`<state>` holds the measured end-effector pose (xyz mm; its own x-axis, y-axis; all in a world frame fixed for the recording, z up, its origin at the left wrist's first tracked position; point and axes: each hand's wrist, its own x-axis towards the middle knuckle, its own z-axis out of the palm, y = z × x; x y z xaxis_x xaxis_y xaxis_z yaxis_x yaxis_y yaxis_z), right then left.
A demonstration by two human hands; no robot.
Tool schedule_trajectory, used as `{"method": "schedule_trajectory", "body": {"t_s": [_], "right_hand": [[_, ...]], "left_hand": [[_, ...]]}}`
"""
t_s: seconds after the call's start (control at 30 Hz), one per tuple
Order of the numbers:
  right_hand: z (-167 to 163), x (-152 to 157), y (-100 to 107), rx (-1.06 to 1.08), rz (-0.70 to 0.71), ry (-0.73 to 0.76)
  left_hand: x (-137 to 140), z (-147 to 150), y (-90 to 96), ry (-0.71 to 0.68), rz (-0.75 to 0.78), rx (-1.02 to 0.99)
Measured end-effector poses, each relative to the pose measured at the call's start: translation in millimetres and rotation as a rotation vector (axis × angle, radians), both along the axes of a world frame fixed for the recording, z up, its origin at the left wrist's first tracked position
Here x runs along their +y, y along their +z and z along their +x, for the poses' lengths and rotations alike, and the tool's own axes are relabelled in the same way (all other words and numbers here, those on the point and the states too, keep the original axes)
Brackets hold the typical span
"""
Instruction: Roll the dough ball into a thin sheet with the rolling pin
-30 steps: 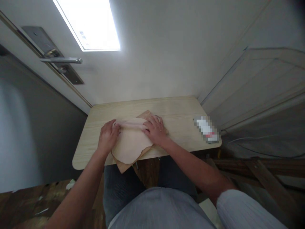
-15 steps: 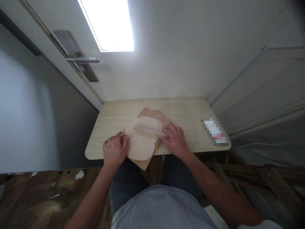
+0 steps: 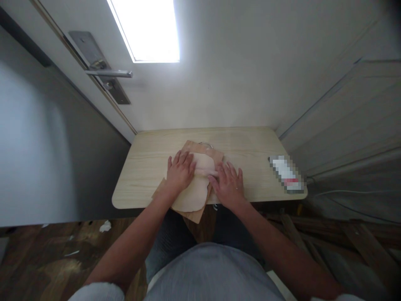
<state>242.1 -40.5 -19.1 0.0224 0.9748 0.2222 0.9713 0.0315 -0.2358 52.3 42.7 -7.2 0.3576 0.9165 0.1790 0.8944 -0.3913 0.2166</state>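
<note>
A sheet of pale, flattened dough [image 3: 191, 196] lies on a brown wooden cutting board [image 3: 198, 216] turned at an angle, with a metal ring handle [image 3: 206, 145] at its far corner. Across the dough rests a light wooden rolling pin [image 3: 205, 172]. My left hand [image 3: 181, 170] is laid over the pin's left end, fingers bent over it, hiding that end. At the other end, my right hand [image 3: 230, 184] holds the pin, thumb near its shaft and fingers forward. Part of the dough is covered by my left hand and wrist.
The board lies on a light wood-grain table [image 3: 140, 167] and juts past its near edge. A phone-like object [image 3: 286, 173], blurred out, lies at the table's right. Behind stands a white door with a metal handle [image 3: 109, 74]. Crumpled white paper [image 3: 105, 226] is on the floor.
My left hand has moved from the board's left edge up and right onto the rolling pin. The right hand stays at the pin's right end. The near side of the board has shifted slightly right.
</note>
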Motion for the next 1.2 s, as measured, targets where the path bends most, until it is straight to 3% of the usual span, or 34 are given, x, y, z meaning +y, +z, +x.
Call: {"method": "schedule_trajectory", "body": {"t_s": [0.53, 0.9, 1.2], "right_hand": [[9.6, 69.5, -0.2, -0.025, 0.052, -0.102], [23.2, 126.4, 3.0, -0.012, -0.074, -0.139], [30.0, 149.5, 7.4, -0.014, -0.147, -0.148]], "left_hand": [[62.5, 19.8, 1.2, -0.003, -0.055, 0.051], [104.5, 34.6, 4.0, 0.033, 0.007, -0.002], [126.9, 42.2, 7.7, 0.082, 0.059, 0.008]]}}
